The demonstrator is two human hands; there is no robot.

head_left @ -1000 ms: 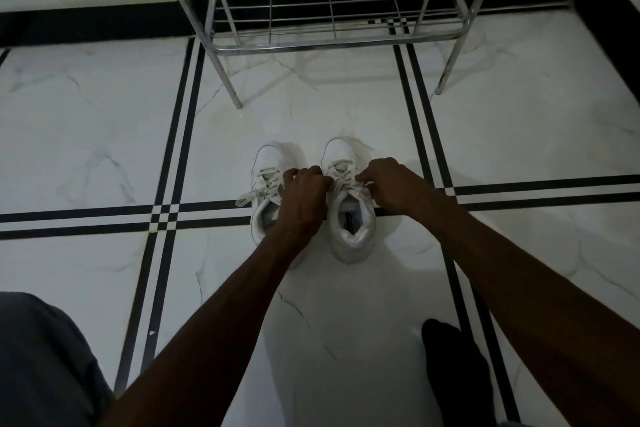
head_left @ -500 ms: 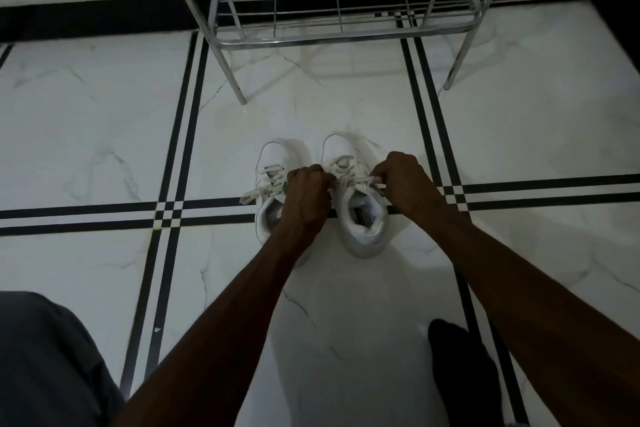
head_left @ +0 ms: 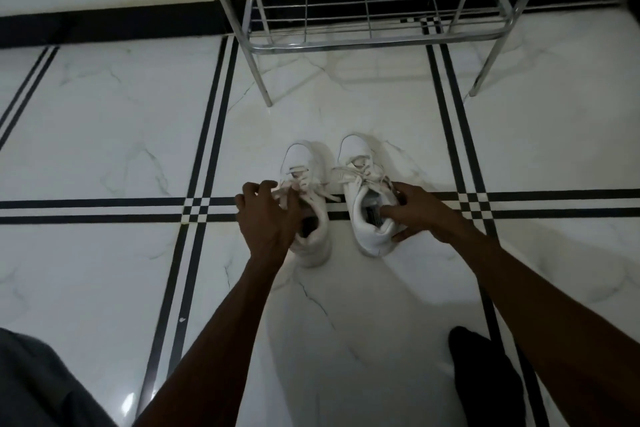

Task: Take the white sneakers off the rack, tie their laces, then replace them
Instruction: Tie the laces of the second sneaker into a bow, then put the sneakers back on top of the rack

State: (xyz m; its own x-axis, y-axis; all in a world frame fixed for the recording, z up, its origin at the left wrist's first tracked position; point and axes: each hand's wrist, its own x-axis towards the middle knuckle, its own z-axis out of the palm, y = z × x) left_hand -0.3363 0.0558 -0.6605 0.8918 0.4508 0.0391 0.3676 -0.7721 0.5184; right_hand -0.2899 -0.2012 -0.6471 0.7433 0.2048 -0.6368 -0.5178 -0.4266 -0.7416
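Two white sneakers stand side by side on the marble floor, toes toward the chrome shoe rack (head_left: 374, 42). The right sneaker (head_left: 358, 152) has its laces in a bow (head_left: 356, 177). My right hand (head_left: 420, 213) grips its collar, one finger inside the opening and the others around the outer side. My left hand (head_left: 266, 218) lies over the left sneaker (head_left: 304, 158), fingers curled around its collar and laces. A lace end trails between the two shoes. The rack's bottom wire shelf holds nothing.
The rack's front legs stand on the floor just beyond the shoes. A foot in a black sock (head_left: 481, 378) rests at the lower right, and a grey trouser knee (head_left: 34, 388) at the lower left. A black skirting (head_left: 104, 24) runs along the wall.
Both hands have let go of the right sneaker's laces. My left hand shifted left onto the left sneaker, and my right hand dropped to the right sneaker's collar.
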